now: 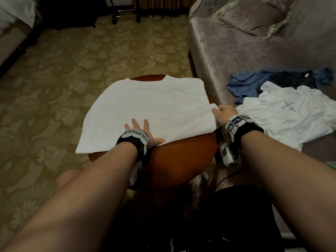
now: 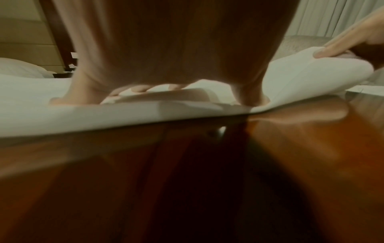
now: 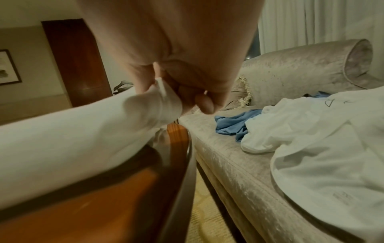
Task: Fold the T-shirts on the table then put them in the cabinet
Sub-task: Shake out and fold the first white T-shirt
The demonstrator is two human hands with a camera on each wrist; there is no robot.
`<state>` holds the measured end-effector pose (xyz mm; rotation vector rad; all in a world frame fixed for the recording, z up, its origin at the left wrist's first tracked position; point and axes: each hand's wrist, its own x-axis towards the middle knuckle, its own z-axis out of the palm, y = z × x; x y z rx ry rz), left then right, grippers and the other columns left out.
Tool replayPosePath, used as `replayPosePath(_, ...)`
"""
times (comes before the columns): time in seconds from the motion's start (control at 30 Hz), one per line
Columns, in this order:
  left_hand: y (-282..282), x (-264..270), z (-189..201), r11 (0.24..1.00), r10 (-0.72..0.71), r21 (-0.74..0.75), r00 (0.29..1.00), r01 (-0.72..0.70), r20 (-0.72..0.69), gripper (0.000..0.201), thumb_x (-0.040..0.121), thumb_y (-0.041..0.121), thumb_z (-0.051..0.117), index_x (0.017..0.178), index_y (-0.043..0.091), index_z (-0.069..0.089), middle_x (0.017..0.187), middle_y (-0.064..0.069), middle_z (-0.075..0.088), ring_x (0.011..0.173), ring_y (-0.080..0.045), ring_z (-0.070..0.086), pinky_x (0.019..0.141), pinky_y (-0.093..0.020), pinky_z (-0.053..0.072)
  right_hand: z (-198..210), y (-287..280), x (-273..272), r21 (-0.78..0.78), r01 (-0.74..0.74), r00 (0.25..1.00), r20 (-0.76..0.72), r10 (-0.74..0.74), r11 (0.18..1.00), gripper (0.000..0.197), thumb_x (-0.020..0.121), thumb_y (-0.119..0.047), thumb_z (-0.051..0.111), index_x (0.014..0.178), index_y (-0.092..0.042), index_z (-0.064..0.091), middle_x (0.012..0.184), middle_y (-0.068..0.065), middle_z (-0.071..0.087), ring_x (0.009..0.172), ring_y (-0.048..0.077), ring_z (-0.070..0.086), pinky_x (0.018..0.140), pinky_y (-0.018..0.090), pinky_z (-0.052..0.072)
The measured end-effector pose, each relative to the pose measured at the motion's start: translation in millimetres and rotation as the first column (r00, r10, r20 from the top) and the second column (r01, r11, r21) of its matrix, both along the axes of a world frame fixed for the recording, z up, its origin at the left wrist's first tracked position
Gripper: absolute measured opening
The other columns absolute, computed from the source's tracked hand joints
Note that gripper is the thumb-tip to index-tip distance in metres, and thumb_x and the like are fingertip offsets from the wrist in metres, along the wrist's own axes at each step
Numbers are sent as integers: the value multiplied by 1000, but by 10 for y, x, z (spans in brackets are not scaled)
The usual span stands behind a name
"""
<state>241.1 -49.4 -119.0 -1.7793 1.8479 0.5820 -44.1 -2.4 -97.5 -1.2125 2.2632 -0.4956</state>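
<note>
A plain white T-shirt (image 1: 145, 108) lies spread on the round brown table (image 1: 178, 160), collar at the far side. My left hand (image 1: 141, 130) presses flat on its near hem with fingers spread; its fingers (image 2: 141, 89) show in the left wrist view. My right hand (image 1: 222, 113) pinches the shirt's right edge (image 3: 164, 102) and lifts it, so a fold of white cloth (image 2: 311, 77) curls up off the table. A second white T-shirt with a small black print (image 1: 283, 115) and a blue T-shirt (image 1: 254, 82) lie loose on the sofa.
A grey velvet sofa (image 1: 227, 51) with a cushion (image 1: 254, 13) stands right against the table. A dark garment (image 1: 294, 79) lies among the loose shirts. Patterned carpet (image 1: 72, 70) covers the floor on the left. A tall brown wooden panel (image 3: 76, 60) stands by the far wall.
</note>
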Motion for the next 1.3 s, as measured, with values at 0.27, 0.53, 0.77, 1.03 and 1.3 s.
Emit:
replayPosePath(0.27, -17, 35, 38, 1000, -9, 10, 1000, 9, -16, 123, 61, 89, 50, 149, 34, -17, 156, -13, -25, 142, -48, -13, 114, -59, 7, 101, -28, 25, -21, 194, 974, -116, -195, 981, 28, 87, -6, 52, 114, -9, 58, 119, 17, 59, 109, 34, 57, 89, 34, 46)
replayPosePath(0.53, -177, 317, 313, 966, 134, -193, 971, -172, -195, 91, 77, 69, 56, 147, 24, 19, 154, -15, 13, 137, -42, 23, 109, -55, 28, 189, -221, 600, 35, -55, 964, -259, 62, 998, 36, 90, -15, 47, 125, -17, 55, 137, 9, 38, 126, 31, 37, 106, 41, 35)
replayPosePath(0.77, -255, 1151, 278, 925, 326, -160, 935, -345, -137, 95, 84, 67, 49, 152, 28, -4, 158, -13, -16, 144, -43, -4, 114, -58, 16, 153, -450, 1390, 343, -463, 777, -286, 561, 817, 61, 96, -43, 41, 150, -24, 22, 159, 11, 1, 145, 35, -2, 118, 49, 10)
replayPosePath(1.03, -168, 1543, 156, 859, 489, 14, 811, -512, -322, 125, 70, 57, 75, 151, 21, -13, 159, -13, 10, 141, -38, 23, 112, -52, 29, -196, -259, 1543, 603, -376, 771, -218, 599, 703, 130, 55, -89, 55, 149, -32, -15, 157, 5, -24, 143, 42, -13, 114, 57, 5)
replayPosePath(1.3, -170, 1499, 325, 743, 569, -2, 632, -670, -526, 93, 84, 24, 72, 150, 6, 10, 152, -16, 28, 137, -35, 32, 108, -44, 31, -187, -160, 1436, 614, -354, 781, -220, 584, 705, 133, 52, -88, 58, 149, -32, -14, 157, 5, -23, 143, 43, -12, 113, 58, 7)
